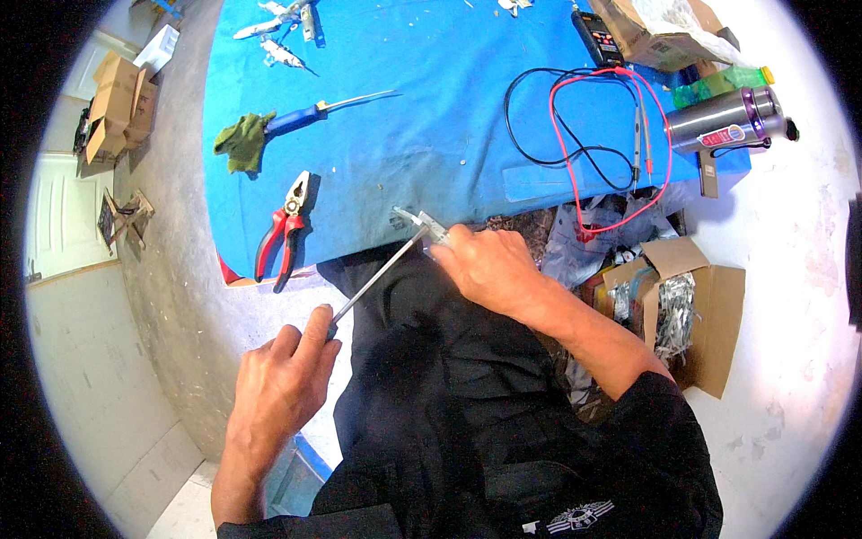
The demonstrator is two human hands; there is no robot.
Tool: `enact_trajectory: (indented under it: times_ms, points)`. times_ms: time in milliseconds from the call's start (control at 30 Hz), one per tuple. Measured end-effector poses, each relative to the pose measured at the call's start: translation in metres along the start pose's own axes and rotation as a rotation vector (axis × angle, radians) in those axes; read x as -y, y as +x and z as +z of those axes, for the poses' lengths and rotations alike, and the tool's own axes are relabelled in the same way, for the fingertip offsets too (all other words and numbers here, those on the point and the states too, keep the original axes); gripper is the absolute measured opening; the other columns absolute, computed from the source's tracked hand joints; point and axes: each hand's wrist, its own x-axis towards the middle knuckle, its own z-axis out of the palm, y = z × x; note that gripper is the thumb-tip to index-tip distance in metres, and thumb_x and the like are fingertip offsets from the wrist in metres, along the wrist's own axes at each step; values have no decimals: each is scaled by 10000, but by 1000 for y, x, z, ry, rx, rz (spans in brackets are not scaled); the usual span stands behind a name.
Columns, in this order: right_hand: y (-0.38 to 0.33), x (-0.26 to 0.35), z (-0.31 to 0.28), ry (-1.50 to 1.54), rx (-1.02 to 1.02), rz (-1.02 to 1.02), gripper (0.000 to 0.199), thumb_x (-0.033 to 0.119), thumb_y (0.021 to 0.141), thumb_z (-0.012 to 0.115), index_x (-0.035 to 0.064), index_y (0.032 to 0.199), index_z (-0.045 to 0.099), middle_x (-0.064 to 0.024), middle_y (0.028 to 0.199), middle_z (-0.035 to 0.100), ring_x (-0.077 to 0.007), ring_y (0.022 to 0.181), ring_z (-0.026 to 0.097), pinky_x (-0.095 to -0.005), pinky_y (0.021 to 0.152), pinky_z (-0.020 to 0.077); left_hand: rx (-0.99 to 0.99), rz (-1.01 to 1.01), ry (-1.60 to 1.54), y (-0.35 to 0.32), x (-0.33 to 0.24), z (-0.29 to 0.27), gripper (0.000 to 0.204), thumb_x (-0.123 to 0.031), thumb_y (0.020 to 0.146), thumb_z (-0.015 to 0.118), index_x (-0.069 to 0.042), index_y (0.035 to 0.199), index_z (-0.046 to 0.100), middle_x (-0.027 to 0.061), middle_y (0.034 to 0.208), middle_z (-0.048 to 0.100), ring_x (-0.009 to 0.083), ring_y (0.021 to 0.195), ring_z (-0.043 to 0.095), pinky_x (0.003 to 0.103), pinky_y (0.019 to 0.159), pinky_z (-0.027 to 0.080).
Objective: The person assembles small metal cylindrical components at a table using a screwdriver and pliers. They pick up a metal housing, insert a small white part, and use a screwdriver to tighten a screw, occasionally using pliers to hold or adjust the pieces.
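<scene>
My left hand point(280, 382) is closed around the handle of a screwdriver point(379, 277), its long metal shaft slanting up to the right. The shaft's far end meets a small pale metal piece point(435, 226) at the table's front edge. Closed on that piece is my right hand point(499, 269); the fingers cover part of it, and its exact kind cannot be made out. Left of them, red-and-black combination pliers point(287, 232) lie on the blue cloth-covered table point(413, 135). Farther back rests a blue-handled screwdriver point(305, 118) beside a crumpled green cloth point(242, 144).
Several small metal parts point(283, 52) lie at the back left. To the right are a black meter point(597, 38), looped red and black test leads point(584, 148), a steel flask point(718, 121) and a green bottle point(718, 85). An open carton point(709, 332) with metal scraps stands below.
</scene>
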Motion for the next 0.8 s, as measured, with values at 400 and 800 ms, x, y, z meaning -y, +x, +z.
enact_trajectory:
  times_ms: [400,800]
  points:
    - [-2,-1,7,-80,-63,-25,382,360,1015,675,23,845,619,-219,635,674,-427,611,705,-540,561,559,226,-344,-740,11,21,10,226,-138,1002,673,-32,1200,704,186,778,710,370,617,668,408,609,528]
    - [-2,3,5,-30,-59,10,387,369,1025,657,16,870,631,-235,671,686,-451,660,711,-570,607,558,10,-164,-245,-10,-2,6,337,-116,963,723,-87,1296,681,210,907,735,391,776,739,456,696,578]
